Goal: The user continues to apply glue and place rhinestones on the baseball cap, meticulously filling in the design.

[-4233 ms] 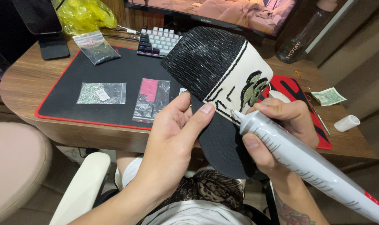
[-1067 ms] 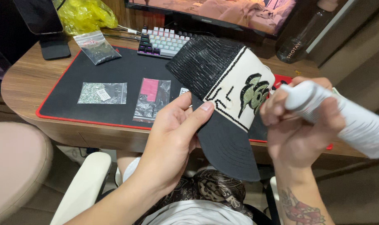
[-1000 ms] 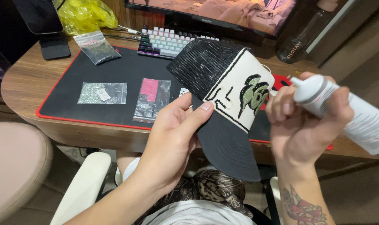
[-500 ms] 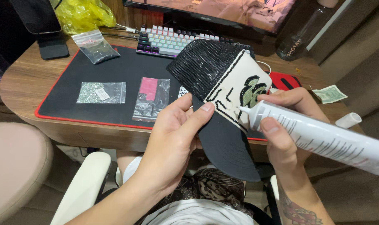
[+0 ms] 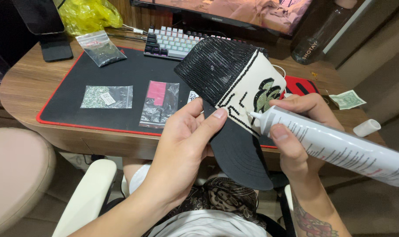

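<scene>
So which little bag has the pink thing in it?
Find the black mat on the desk. Three clear bags lie on it; yours is the one nearest the cap. Only it has a pink card inside.

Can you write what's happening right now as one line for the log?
left hand: holds cap by brim | right hand: grips glue tube, nozzle at cap's cream front panel | desk mat: small bead bags

Left hand (image 5: 184, 145) raised, thumb extended; right hand (image 5: 296, 131) fingers curled, forearm tattooed.
</scene>
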